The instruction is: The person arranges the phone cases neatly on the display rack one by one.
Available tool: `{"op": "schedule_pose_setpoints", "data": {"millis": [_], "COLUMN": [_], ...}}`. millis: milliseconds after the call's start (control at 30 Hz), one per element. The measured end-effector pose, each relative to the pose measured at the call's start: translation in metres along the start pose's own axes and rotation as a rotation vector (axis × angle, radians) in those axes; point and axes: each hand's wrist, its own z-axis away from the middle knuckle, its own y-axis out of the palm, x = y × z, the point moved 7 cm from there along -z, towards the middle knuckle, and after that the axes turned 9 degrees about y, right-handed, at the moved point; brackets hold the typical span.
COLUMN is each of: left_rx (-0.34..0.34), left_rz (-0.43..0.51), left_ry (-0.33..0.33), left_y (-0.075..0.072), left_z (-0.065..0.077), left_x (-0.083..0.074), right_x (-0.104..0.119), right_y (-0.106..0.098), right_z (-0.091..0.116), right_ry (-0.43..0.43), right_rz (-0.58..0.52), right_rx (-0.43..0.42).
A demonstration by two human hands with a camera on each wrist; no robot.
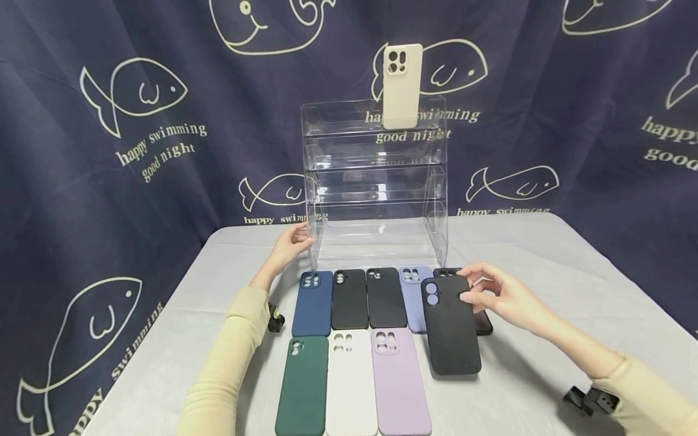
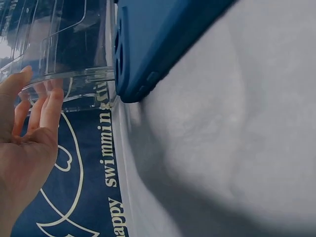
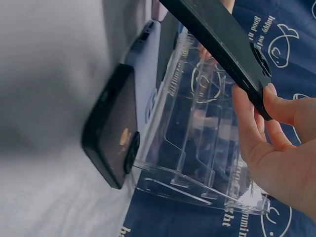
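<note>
My right hand [image 1: 504, 300] pinches a black phone case [image 1: 452, 339] by its upper right edge, thumb on one face and fingers behind. The case is held up, tilted, with its camera cutouts at the top, and overlaps a dark phone case [image 3: 111, 128] on the table. My left hand [image 1: 286, 251] grips the lower left side of a clear tiered display stand [image 1: 376, 233]; in the left wrist view its thumb and fingers [image 2: 52, 111] lie on either side of the clear edge. A white phone case [image 1: 403, 91] stands upright on the stand's top tier, at the right.
In front of the stand lies a row of cases: blue [image 1: 312, 306], black [image 1: 350, 300], another black [image 1: 387, 300] and a partly covered light-blue one [image 1: 412, 303]. Nearer are green [image 1: 302, 387], white [image 1: 351, 387] and lilac [image 1: 402, 384] cases. A patterned curtain [image 1: 163, 242] hangs behind.
</note>
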Motion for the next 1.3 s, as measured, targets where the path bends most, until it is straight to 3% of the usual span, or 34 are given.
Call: {"op": "schedule_pose_setpoints", "data": {"millis": [300, 433, 767, 1300], "left_rx": [0.02, -0.012, -0.087, -0.048], "left_rz": [-0.027, -0.034, -0.011, 0.028], "left_ry": [-0.02, -0.026, 0.042, 0.013], "left_y": [-0.003, -0.003, -0.004, -0.006], "left_z": [-0.003, -0.005, -0.012, -0.013], "left_x": [-0.003, -0.005, -0.013, -0.006], "right_x": [0.013, 0.017, 0.026, 0.053], "right_y": [-0.007, -0.009, -0.013, -0.029], "right_z": [-0.014, -0.02, -0.033, -0.058], "right_ry": [-0.031, -0.037, -0.062, -0.116], "right_rz": [-0.035, -0.029, -0.033, 0.032], "right_rx": [0.006, 0.002, 0.006, -0.045]}}
